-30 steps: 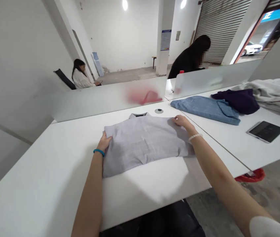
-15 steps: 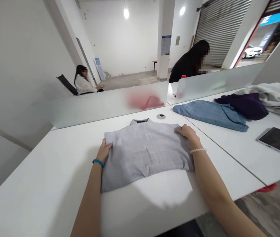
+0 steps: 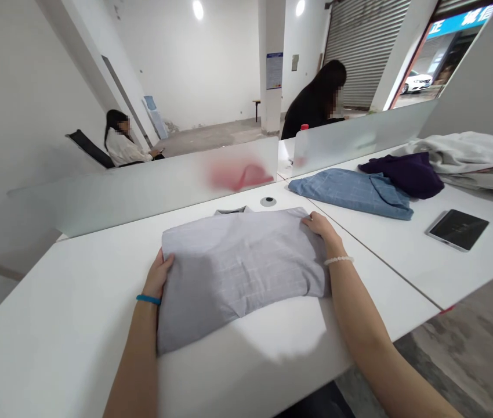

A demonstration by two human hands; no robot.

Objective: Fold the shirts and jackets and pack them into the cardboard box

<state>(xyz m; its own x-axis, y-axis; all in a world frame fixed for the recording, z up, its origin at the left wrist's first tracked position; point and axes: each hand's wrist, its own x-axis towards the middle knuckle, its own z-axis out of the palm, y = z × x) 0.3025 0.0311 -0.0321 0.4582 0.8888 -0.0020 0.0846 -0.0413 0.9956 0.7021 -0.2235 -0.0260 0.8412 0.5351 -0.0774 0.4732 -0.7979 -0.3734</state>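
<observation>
A folded pale grey shirt (image 3: 238, 264) lies flat on the white table (image 3: 64, 325) in front of me, its collar at the far edge. My left hand (image 3: 159, 277), with a blue wristband, grips the shirt's left edge, fingers tucked under the cloth. My right hand (image 3: 322, 231), with a white bead bracelet, holds the shirt's far right corner, fingers curled on the fabric.
On the adjoining table to the right lie a blue shirt (image 3: 353, 193), a dark purple garment (image 3: 405, 174), a heap of white cloth (image 3: 472, 159) and a dark tablet (image 3: 457, 229). A frosted divider (image 3: 142, 188) runs along the far edge. Two people sit beyond it.
The camera view has shifted left and down a little. Both hands have stayed on the shirt's edges, and the shirt has slid slightly toward me, covering more of its collar.
</observation>
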